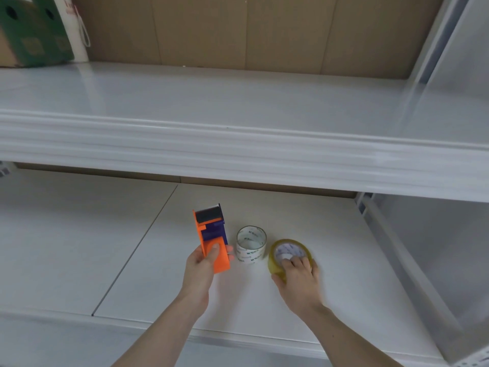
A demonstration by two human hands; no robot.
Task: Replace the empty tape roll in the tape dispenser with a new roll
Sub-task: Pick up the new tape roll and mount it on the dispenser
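My left hand (pixel 202 266) holds an orange tape dispenser (pixel 211 234) by its handle, its dark blue core and toothed blade end pointing away from me, above the lower shelf. An empty white tape core (pixel 251 245) stands on end on the shelf just right of the dispenser. Further right lies a full yellowish tape roll (pixel 280 256), tilted, with my right hand (pixel 299 274) closed over its near side, fingers in the hole and thumb under the rim.
The work surface is a white lower shelf (pixel 132 247) with a seam running diagonally at the left. A white upper shelf (pixel 238 144) overhangs it. A green cardboard box (pixel 29 30) stands at the upper left. A white upright post (pixel 397 247) borders the right.
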